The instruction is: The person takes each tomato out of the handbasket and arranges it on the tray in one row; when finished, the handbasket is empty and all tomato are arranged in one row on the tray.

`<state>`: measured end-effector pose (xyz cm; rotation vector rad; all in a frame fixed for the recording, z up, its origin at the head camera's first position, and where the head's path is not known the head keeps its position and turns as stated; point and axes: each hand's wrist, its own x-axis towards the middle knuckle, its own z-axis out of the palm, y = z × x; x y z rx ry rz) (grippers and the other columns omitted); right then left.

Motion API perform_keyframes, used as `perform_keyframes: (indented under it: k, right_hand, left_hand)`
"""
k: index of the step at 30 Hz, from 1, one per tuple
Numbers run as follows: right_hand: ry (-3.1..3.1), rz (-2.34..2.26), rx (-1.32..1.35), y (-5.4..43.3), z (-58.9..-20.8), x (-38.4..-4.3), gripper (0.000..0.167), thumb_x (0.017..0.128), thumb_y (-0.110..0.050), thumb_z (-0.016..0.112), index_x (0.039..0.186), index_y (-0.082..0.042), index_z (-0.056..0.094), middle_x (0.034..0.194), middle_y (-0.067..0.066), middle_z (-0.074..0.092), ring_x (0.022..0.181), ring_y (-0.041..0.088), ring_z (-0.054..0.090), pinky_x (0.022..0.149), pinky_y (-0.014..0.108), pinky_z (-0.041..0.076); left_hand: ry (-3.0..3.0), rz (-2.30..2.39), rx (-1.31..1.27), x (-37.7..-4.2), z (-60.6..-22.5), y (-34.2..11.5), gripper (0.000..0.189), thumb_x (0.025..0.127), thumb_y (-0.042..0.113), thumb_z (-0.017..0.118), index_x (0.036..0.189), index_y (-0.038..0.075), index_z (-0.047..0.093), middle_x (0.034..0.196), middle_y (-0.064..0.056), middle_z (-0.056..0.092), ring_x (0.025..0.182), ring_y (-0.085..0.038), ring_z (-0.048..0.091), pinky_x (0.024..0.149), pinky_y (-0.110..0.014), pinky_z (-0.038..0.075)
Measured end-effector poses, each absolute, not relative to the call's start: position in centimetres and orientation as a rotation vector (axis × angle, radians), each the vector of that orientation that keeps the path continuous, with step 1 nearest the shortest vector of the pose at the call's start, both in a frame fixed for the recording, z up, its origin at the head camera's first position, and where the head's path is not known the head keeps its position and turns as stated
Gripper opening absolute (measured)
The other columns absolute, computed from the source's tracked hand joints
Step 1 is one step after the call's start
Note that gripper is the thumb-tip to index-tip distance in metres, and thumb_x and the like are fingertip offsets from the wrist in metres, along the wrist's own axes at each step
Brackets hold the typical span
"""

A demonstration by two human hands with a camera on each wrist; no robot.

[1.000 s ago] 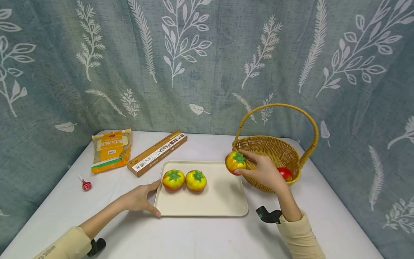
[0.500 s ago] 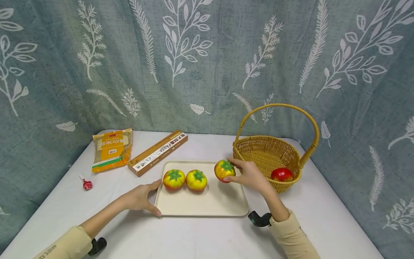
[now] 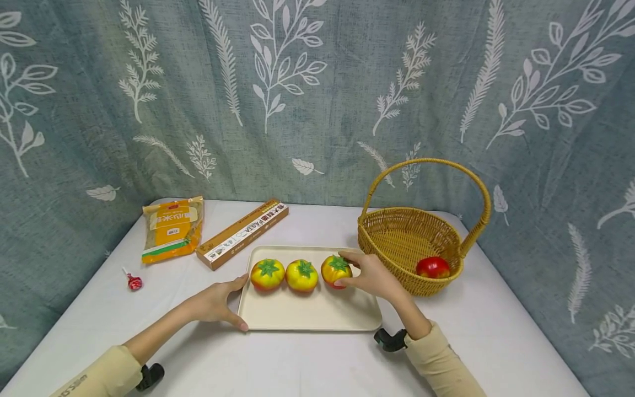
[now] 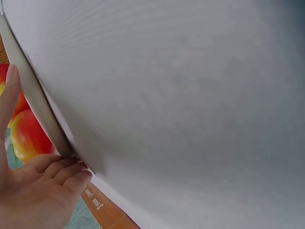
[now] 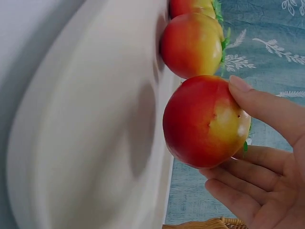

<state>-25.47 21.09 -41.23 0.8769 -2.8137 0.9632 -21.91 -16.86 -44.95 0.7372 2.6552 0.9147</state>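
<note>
My right hand (image 3: 373, 275) pinches a red-and-yellow tomato (image 3: 335, 271) with a green leafy top, thumb on one side and fingers on the other. In the right wrist view this tomato (image 5: 205, 121) hangs close over the cream tray (image 5: 90, 124), its shadow apart from it. Two similar tomatoes, one at the left (image 3: 268, 274) and one in the middle (image 3: 301, 276), sit side by side on the tray (image 3: 307, 317). At the tray's left edge rests my left hand (image 3: 218, 303), thumb and fingers spread along the rim; the left wrist view shows its fingertips (image 4: 78, 174) against the tray's side.
Right of the tray stands a wicker basket (image 3: 392, 264) with a tall handle; a red fruit (image 3: 433, 267) lies in it. Behind the tray's left corner are a pasta box (image 3: 243, 234) and a bag of grain (image 3: 173, 229). A lollipop (image 3: 134, 282) lies far left.
My right hand has carried the tomato leftward and down from beside the basket to over the tray, near the middle tomato. The left hand stays at the tray's edge.
</note>
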Motion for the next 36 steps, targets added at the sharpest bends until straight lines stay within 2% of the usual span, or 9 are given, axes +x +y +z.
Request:
perform_keyframes:
  k: [8,27,36]
  right_hand:
    - [-2.842,0.932,0.849,20.8,-41.8,-25.6,0.068,0.078,-0.028,0.082,0.131,0.006,0.055,0.126,0.02,0.061,0.113,0.034,0.06,0.095,0.044,0.05]
    - [-2.838,0.938,0.82,20.3,-42.4,-25.5,0.066,0.078,-0.025,0.082,0.131,0.003,0.056,0.127,0.018,0.061,0.114,0.034,0.059,0.097,0.045,0.049]
    - [-2.876,0.88,0.852,20.6,-42.2,-25.4,0.077,0.074,-0.033,0.084,0.135,0.002,0.053,0.128,0.02,0.06,0.115,0.036,0.058,0.096,0.047,0.049]
  left_hand:
    - [2.659,0.911,0.742,-22.0,-45.1,-16.9,0.117,0.06,0.042,0.09,0.143,-0.014,0.03,0.148,-0.029,0.032,0.136,-0.043,0.032,0.11,-0.054,0.029]
    - [2.667,0.895,0.74,-22.0,-45.0,-16.8,0.117,0.059,0.043,0.09,0.143,-0.013,0.031,0.148,-0.029,0.032,0.136,-0.043,0.032,0.11,-0.054,0.029]
    - [2.666,0.899,0.734,-22.0,-44.9,-16.8,0.117,0.059,0.042,0.091,0.143,-0.013,0.031,0.147,-0.029,0.033,0.136,-0.043,0.033,0.11,-0.054,0.03]
